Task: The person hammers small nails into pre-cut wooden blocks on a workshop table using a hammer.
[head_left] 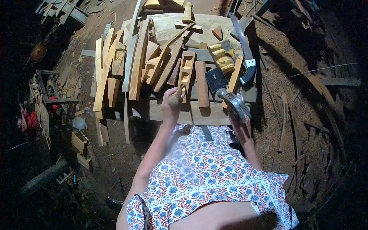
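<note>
Cloth point(207, 165), flowered in blue and red, filled the foreground over the person's front, and just beyond it both hands were full! The left grip point(168, 109) was closed round a wooden-handled tool point(174, 100), slanted toward the mortised block point(186, 70); whether its tip touched wood, you couldn't tell. On the other side, the right grip point(242, 125) held a hammer point(231, 98), metal head uppermost, by the near edge of the surface point(149, 110). And there lay that mortised block, pockets cut along it, with a plain block point(202, 82) just to its right! Next sat a dark square piece point(216, 79), then a handsaw point(240, 36) along the right edge. Lengths of wood point(138, 61) crowded the left, and far back rested a small wedge-shaped scrap point(217, 32).
</note>
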{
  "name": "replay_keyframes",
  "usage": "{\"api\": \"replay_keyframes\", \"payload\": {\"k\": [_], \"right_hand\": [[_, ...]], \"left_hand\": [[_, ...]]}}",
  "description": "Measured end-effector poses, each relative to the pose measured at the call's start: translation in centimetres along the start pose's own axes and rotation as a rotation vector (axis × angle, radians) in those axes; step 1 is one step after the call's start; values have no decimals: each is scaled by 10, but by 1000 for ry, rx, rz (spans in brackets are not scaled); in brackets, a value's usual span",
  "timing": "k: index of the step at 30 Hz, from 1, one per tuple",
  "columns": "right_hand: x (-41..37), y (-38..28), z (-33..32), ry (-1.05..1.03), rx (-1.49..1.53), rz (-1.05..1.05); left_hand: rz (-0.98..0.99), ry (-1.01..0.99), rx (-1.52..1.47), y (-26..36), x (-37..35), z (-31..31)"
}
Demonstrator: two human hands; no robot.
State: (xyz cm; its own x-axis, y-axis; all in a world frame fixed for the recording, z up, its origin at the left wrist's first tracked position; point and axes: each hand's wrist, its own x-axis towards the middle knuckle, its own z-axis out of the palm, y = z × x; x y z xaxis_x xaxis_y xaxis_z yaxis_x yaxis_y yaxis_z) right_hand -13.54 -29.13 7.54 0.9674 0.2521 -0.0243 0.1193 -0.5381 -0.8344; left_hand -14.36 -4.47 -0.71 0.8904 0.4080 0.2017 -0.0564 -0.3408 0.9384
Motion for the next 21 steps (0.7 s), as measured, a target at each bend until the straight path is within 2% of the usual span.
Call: {"api": "replay_keyframes", "payload": {"k": [3,5,6,9,10,11,13,14,15,17,18,19,21], "right_hand": [[-1,5,0,1,-16,-27],[-2,14,3,-73,-171,73],[3,14,4,-13,-155,-68],[17,8,5,2,-59,-130],[22,6,5,-3,-60,-139],[26,2,6,-23,-11,-76],[37,-8,8,-61,87,48],[43,-25,2,-107,90,-107],[46,-26,6,-108,92,-114],[51,-28,13,43,128,-447],[56,-39,12,-1,194,-470],[58,-44,15,5,194,-478],[61,-52,21,5,73,-368]], "left_hand": [[57,-16,167,2,3,0],[90,-40,183,8,8,-1],[125,-63,200,12,12,-1],[74,-174,251,23,35,-4],[121,-235,207,15,43,-3],[121,-224,209,15,51,-2],[156,-344,128,16,63,1],[160,-337,131,18,66,2],[78,-381,-50,21,68,4],[-78,-468,-412,24,77,6],[-258,-508,-362,2,80,11],[-248,-509,-360,7,82,9],[239,-485,172,17,80,6]]}}
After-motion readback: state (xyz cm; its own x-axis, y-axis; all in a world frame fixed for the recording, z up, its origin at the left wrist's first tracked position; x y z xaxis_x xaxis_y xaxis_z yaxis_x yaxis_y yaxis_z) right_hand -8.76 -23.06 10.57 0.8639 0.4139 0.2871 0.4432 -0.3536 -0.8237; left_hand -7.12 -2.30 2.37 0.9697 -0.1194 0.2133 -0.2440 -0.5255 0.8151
